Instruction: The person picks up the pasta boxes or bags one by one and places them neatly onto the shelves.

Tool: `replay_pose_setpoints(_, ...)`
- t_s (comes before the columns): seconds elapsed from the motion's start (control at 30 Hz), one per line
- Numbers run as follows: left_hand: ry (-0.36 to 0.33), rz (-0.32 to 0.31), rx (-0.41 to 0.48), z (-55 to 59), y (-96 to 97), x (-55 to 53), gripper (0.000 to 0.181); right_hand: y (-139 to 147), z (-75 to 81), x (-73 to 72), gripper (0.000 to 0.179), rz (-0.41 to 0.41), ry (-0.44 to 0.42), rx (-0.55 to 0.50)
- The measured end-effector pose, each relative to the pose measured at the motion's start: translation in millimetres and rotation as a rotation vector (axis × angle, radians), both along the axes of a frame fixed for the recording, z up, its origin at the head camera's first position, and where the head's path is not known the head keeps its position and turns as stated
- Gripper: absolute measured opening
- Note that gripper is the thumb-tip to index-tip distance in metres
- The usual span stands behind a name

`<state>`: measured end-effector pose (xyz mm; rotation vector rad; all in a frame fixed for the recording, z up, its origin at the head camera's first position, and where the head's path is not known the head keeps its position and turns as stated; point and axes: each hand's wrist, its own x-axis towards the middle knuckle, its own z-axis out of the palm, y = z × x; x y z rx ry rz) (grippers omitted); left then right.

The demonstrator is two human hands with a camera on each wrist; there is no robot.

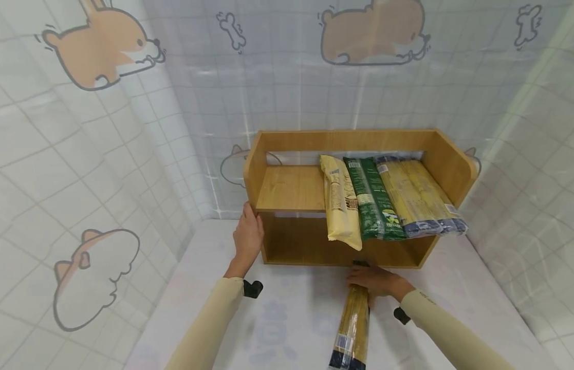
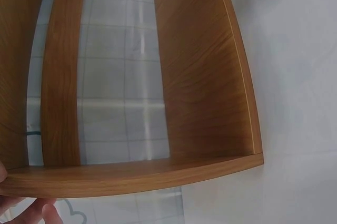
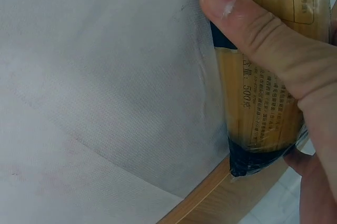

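My left hand (image 1: 248, 235) grips the left side panel of a small two-tier wooden shelf (image 1: 291, 191). In the left wrist view its thumb lies inside the side panel (image 2: 131, 176) and its fingers show outside it. My right hand (image 1: 372, 280) holds a long clear packet of dried noodles (image 1: 351, 329) with navy ends, in front of the shelf's lower opening. The right wrist view shows the thumb (image 3: 253, 29) across the printed face of the noodle packet (image 3: 263, 97), one navy end right at the shelf's wooden edge.
On the upper tier lie a cream-yellow packet (image 1: 343, 205), a green packet (image 1: 373, 198) and clear noodle packets (image 1: 413, 187), their near ends jutting past the front edge. A white cloth surface (image 1: 277, 318) lies under the shelf. Tile-patterned sheets (image 1: 213, 92) with cartoon dogs surround it.
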<state>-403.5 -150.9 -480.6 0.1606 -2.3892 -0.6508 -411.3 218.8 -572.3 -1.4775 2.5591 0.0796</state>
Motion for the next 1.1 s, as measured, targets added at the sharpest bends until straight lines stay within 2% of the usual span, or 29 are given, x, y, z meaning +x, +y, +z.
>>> replay_pose_setpoints(0.1,0.000,-0.002,-0.001,-0.7,1.1,-0.9,0.032,4,-0.2,-0.3,0.072,-0.016,-0.033,-0.029)
replay_pose_setpoints(0.23,0.009,-0.005,-0.012,-1.3,0.8,0.3,0.033,8,-4.9,-2.6,0.068,0.021,-0.059,-0.105)
replay_pose_setpoints(0.33,0.010,-0.013,-0.014,-0.4,0.9,1.3,0.035,10,-6.9,-4.0,0.064,0.032,-0.121,-0.162)
replay_pose_setpoints(0.6,-0.005,-0.009,-0.013,1.1,0.8,1.2,0.035,9,-5.3,-0.3,0.065,-0.079,-0.258,-0.218)
replay_pose_setpoints(0.73,-0.012,-0.012,-0.019,-0.1,1.5,-0.3,0.035,7,-6.9,4.6,0.067,-0.134,-0.359,-0.267)
replay_pose_setpoints(0.9,-0.002,-0.006,-0.019,0.0,2.9,0.1,0.032,-1,-7.9,6.8,0.056,-0.110,-0.428,-0.363)
replay_pose_setpoints(1.1,0.020,-0.004,-0.021,1.1,1.8,1.6,0.033,-21,-0.8,8.0,0.048,-0.113,-0.417,-0.386)
